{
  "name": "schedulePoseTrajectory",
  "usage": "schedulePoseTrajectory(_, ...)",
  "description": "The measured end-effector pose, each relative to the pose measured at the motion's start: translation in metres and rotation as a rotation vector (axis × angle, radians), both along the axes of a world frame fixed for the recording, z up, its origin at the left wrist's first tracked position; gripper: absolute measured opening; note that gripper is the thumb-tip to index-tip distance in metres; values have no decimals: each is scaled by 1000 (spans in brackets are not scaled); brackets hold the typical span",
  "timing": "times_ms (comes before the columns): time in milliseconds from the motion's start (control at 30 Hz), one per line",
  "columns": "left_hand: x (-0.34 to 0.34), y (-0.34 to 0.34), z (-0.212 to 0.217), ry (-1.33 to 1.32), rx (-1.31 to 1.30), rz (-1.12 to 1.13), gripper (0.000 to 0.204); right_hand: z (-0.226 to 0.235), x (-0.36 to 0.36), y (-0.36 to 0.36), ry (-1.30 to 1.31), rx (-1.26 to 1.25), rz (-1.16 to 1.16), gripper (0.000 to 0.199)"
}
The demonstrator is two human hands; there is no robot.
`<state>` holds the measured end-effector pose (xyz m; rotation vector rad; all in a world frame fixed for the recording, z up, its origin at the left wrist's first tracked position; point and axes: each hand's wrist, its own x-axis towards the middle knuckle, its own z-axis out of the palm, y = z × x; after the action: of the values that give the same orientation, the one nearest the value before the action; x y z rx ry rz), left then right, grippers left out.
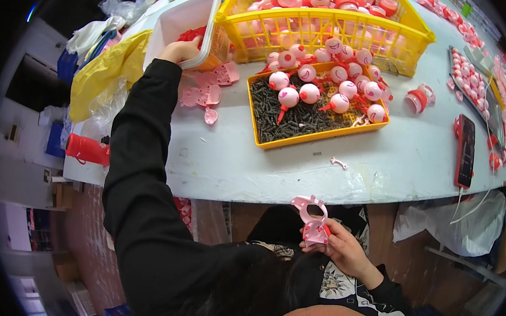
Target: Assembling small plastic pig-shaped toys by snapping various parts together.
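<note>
My left hand [181, 51] reaches into a white plastic tub [184, 9] at the table's far left, over small red parts [192, 33]; its fingertips are hidden there. In front of my lap, my right hand [346, 247] is closed on a pink plastic part [317, 228] with a ring-shaped upper end and small red bits on its lower plate. Beside the tub lie several similar pink plastic pieces [202, 91]. A shallow yellow tray [319, 140] in the middle holds dark screws [262, 109] and round pink-and-white balls [310, 93] with red tips.
Behind the tray stands a yellow crate [327, 16] full of pink and red parts. A phone [465, 150] with a white cable lies at the right, near a tray of balls [468, 79]. A red bottle [88, 149] is at the left edge. A small bone-shaped piece [339, 163] lies in front.
</note>
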<state>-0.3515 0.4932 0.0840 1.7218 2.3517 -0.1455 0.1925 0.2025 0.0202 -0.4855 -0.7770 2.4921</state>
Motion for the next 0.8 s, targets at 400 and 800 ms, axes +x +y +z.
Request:
schedulePoseTrajectory(400, 41, -43, 39, -544, -102, 203, 53, 6, 9, -2, 28, 33, -5, 51)
schedulePoseTrajectory(800, -24, -55, 115, 153, 581, 38, 54, 8, 8, -7, 21, 4, 68, 47)
